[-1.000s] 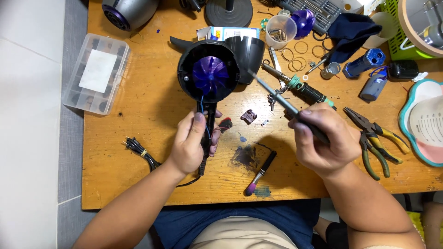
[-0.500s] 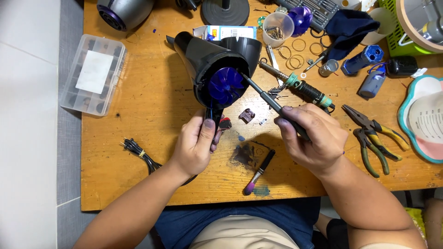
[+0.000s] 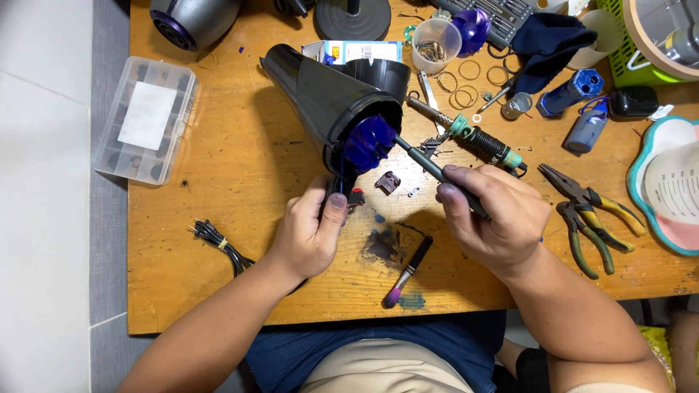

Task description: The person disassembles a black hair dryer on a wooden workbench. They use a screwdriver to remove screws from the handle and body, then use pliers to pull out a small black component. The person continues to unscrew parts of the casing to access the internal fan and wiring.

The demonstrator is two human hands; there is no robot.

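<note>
A black hair dryer [image 3: 328, 98] is held tilted above the wooden table [image 3: 218, 189], its open end showing a purple fan part [image 3: 369, 140]. My left hand [image 3: 309, 233] grips the dryer's handle from below. My right hand [image 3: 495, 211] holds a dark screwdriver [image 3: 429, 166] whose tip touches the purple part. A small dark part [image 3: 388, 182] lies on the table between my hands. A small brush with a purple tip [image 3: 409, 271] lies near the front edge.
A soldering iron [image 3: 473, 137] and two pliers [image 3: 590, 211] lie to the right. A clear parts box [image 3: 145, 120] sits at the left edge, a black cable [image 3: 218, 244] by my left wrist. A plastic cup [image 3: 435, 38], rings, bottles and a dark cloth crowd the back.
The dryer has tipped further so its body points up and left. The screwdriver tip has moved into the purple fan part. Both hands stayed roughly in place.
</note>
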